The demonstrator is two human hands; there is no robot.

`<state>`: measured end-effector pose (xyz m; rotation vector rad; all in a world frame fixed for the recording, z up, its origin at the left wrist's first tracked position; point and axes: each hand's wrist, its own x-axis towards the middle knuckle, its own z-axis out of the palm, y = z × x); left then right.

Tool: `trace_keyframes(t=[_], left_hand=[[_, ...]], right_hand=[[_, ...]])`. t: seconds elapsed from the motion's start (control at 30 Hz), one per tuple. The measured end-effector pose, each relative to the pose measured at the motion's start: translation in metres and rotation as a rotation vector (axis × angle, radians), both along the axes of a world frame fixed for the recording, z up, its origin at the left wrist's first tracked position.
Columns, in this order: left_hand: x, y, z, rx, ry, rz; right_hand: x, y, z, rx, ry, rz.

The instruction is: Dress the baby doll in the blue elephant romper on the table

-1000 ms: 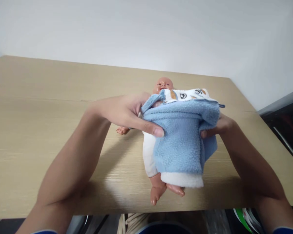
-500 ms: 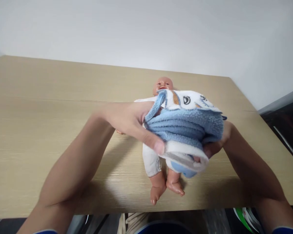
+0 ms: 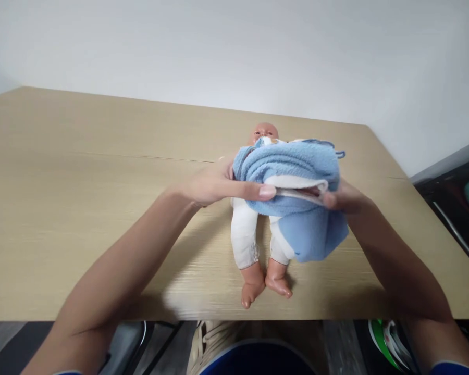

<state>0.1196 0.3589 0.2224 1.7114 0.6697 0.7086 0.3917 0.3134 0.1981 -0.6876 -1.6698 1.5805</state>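
Note:
Bunched up between both hands is a blue terry-cloth garment (image 3: 293,161) with a white-edged opening and a smooth light-blue flap hanging below. My left hand (image 3: 234,185) grips its left side, thumb along the white edge. At the right end of the opening my right hand (image 3: 342,198) is closed on the cloth; some of its fingers are hidden behind or inside the fabric. Beneath the cloth a baby doll (image 3: 244,237) in a white body lies on its back, bare feet toward me. Cloth and hands cover the doll's torso and arms; its head shows beyond.
The wooden table (image 3: 82,208) runs to a white wall (image 3: 219,52) at the back. A dark object with a metal bar (image 3: 459,234) stands beyond the right edge. Below the near edge are a grey chair part (image 3: 125,344) and a green-and-white item (image 3: 386,344).
The garment has been tipped back and raised toward the doll's chest, so its embroidered face has mostly turned out of sight. The light-blue flap now hangs in fuller view. Both hands keep hold.

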Motion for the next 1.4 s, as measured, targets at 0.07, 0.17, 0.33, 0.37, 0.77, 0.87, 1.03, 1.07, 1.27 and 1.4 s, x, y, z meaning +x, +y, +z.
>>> trace_keyframes(t=[0.07, 0.17, 0.33, 0.37, 0.77, 0.87, 1.03, 1.07, 1.27, 1.4], left_hand=[[-0.004, -0.016, -0.005, -0.082, -0.007, -0.082], [-0.012, -0.044, -0.013, -0.123, -0.005, -0.135], [-0.018, -0.087, -0.030, -0.076, -0.050, -0.033], [-0.018, -0.094, -0.034, -0.057, -0.047, 0.029], [-0.009, -0.165, -0.079, -0.011, 0.091, 0.458], [-0.011, -0.167, -0.098, -0.026, 0.123, 0.493], [-0.011, -0.156, -0.117, -0.026, 0.177, 0.475], [-0.011, -0.153, -0.118, -0.019, 0.198, 0.476], [-0.007, -0.131, -0.110, 0.049, 0.313, 0.503], [-0.010, -0.118, -0.107, 0.179, 0.447, 0.551]], right_hand=[[0.000, -0.014, 0.003, 0.015, -0.071, 0.014], [-0.003, -0.039, 0.007, -0.002, -0.182, -0.074], [-0.018, -0.071, 0.007, 0.079, -0.311, -0.239], [-0.021, -0.075, 0.006, 0.083, -0.339, -0.262], [-0.042, -0.095, -0.021, 0.202, -0.676, -0.304], [-0.047, -0.094, -0.035, 0.290, -0.744, -0.307], [-0.048, -0.086, -0.056, 0.314, -0.789, -0.365], [-0.047, -0.085, -0.059, 0.309, -0.780, -0.384], [-0.050, -0.077, -0.068, 0.373, -0.680, -0.486], [-0.051, -0.065, -0.068, 0.416, -0.707, -0.526]])
